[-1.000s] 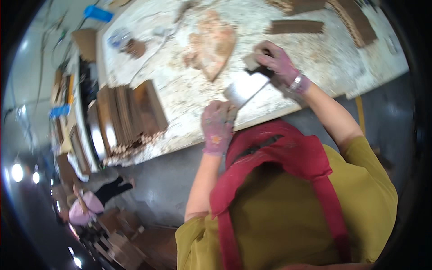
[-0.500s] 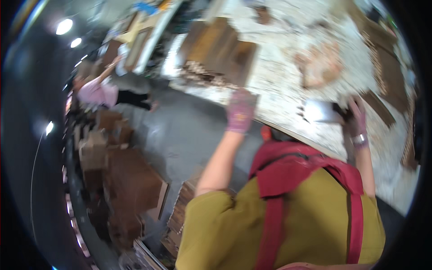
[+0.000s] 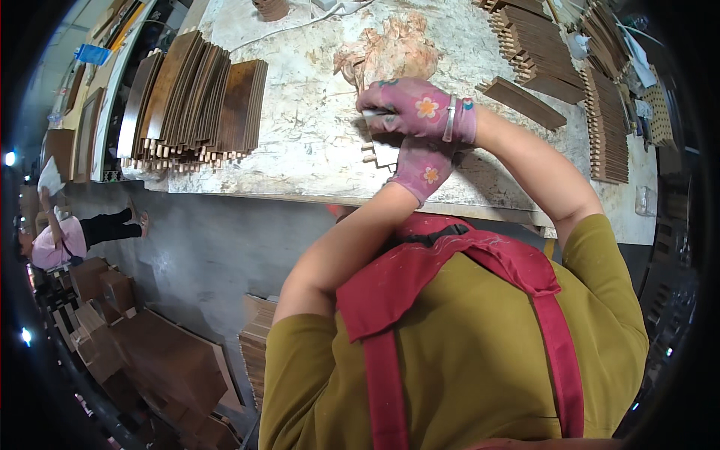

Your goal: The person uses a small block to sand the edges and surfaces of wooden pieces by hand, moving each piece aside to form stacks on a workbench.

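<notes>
Left hand (image 3: 425, 159) neared right grip (image 3: 412, 109); latter clasps board (image 3: 385, 154).

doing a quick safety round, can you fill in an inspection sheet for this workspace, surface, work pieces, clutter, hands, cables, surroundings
Surface: white table, streaked and stained.
Job's things: pegged board under the hands, mostly covered, its visible top glaring; dark board stack at left, pale pegs toward the near edge; more board stacks at right.
Clutter: crumpled, stained cloth-like heap beyond the hands; loose board near the right stacks.
Hands: right hand crosses over left hand; both in pink flowered gloves, left fingers hidden.
Cables: white cord across the table's far part.
Surroundings: grey floor; brown boxes and a person in pink at left.
</notes>
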A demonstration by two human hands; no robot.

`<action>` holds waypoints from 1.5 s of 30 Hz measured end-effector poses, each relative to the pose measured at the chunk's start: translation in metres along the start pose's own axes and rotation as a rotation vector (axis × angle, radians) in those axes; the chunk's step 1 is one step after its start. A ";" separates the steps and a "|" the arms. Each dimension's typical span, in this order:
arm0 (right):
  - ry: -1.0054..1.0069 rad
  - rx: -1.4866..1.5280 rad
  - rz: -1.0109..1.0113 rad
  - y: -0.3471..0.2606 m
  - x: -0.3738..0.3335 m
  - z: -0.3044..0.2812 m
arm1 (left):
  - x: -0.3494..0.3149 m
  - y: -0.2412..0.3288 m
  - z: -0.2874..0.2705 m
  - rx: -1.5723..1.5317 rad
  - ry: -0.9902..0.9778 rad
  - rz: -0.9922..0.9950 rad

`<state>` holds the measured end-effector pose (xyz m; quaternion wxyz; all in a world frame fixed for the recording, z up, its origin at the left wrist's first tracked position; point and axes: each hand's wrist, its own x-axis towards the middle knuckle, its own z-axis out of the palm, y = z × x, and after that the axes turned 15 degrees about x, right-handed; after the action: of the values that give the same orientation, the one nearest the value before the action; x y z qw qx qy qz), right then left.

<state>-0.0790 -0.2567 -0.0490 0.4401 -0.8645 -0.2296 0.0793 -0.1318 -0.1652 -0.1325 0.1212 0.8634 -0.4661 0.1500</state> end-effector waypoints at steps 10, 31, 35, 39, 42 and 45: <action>-0.299 -0.295 0.093 -0.015 0.013 0.016 | -0.014 0.005 0.037 -0.054 -0.065 -0.110; 1.143 1.248 0.146 0.008 -0.078 0.006 | 0.050 -0.112 -0.035 0.004 0.171 -0.282; 1.061 1.255 0.176 0.026 -0.082 0.036 | 0.070 -0.128 -0.014 0.117 -0.099 -0.205; 1.142 1.393 0.076 0.041 -0.084 0.037 | 0.066 -0.148 -0.039 -0.144 -0.288 -0.476; 1.173 1.479 0.061 0.047 -0.091 0.040 | 0.021 -0.135 -0.086 -0.115 -0.003 -0.194; 1.212 1.506 0.065 0.051 -0.088 0.041 | -0.039 -0.104 -0.063 -0.218 -0.074 0.167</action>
<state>-0.1539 -0.2943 -0.1205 0.9202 -0.2557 0.1716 -0.2415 -0.0736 -0.0570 -0.0963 0.1843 0.8081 -0.5543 0.0761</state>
